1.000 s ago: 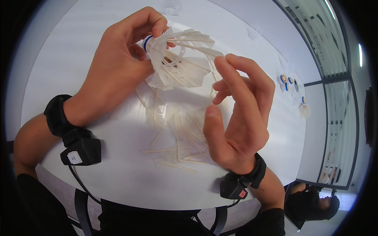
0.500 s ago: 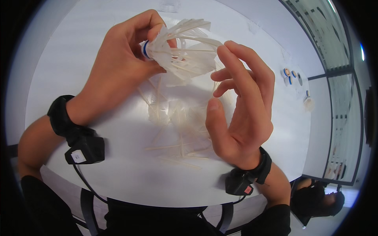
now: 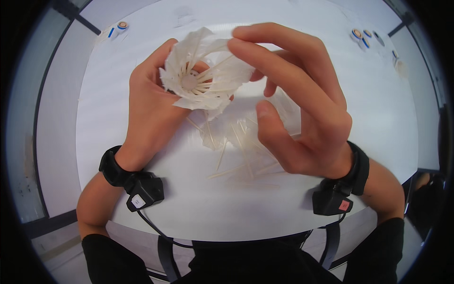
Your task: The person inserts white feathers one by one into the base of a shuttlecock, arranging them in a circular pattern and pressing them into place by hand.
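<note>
A white feather shuttlecock [image 3: 201, 90] is gripped at its base by my left hand [image 3: 152, 104]. Its open skirt is tilted toward me, so the quills and the round inside of the base show. Several of its feathers look ragged and splayed. My right hand [image 3: 307, 102] is beside the skirt with fingers apart and thumb away from them. Its index and middle fingertips are at the upper right feather edge; whether they touch it I cannot tell. On the table below lie several loose feathers and bare quills [image 3: 236, 144], partly hidden behind my right hand.
The white table [image 3: 118, 199] spreads around my arms. Shuttlecock bases [image 3: 360, 38] with blue bands stand at the far right, near another shuttlecock [image 3: 401, 67]. A similar base [image 3: 122, 25] sits at the far left. Black wrist devices [image 3: 144, 189] trail cables toward the table's near edge.
The shuttlecock has turned from side-on to facing me with its opening. My right fingertips are still by its skirt edge. The whole view has swung round, showing more of the left side.
</note>
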A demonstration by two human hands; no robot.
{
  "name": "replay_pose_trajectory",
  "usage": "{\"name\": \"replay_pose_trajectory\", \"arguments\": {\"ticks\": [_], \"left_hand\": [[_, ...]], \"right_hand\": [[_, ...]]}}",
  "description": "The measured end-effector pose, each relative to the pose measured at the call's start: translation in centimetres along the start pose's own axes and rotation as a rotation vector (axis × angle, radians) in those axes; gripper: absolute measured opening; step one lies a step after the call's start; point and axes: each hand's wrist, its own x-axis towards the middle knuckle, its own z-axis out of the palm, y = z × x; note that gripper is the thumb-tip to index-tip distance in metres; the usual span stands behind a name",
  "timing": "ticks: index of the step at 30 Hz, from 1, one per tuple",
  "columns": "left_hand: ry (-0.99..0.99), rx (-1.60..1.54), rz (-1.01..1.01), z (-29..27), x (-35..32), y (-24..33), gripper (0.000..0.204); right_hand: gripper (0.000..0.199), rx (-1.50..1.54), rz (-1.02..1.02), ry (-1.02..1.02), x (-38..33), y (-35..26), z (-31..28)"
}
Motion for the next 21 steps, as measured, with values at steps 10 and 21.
{"name": "replay_pose_trajectory", "arguments": {"ticks": [10,21], "left_hand": [[-0.018,-0.039,-0.059,-0.2,-0.1,-0.3,0.054],[-0.052,-0.059,-0.093,-0.3,-0.1,0.0,0.045]], "right_hand": [[0.056,0.008,0.100,0.035,-0.4,-0.7,0.7],[0.056,0.045,0.108,-0.028,-0.2,-1.0,0.2]]}}
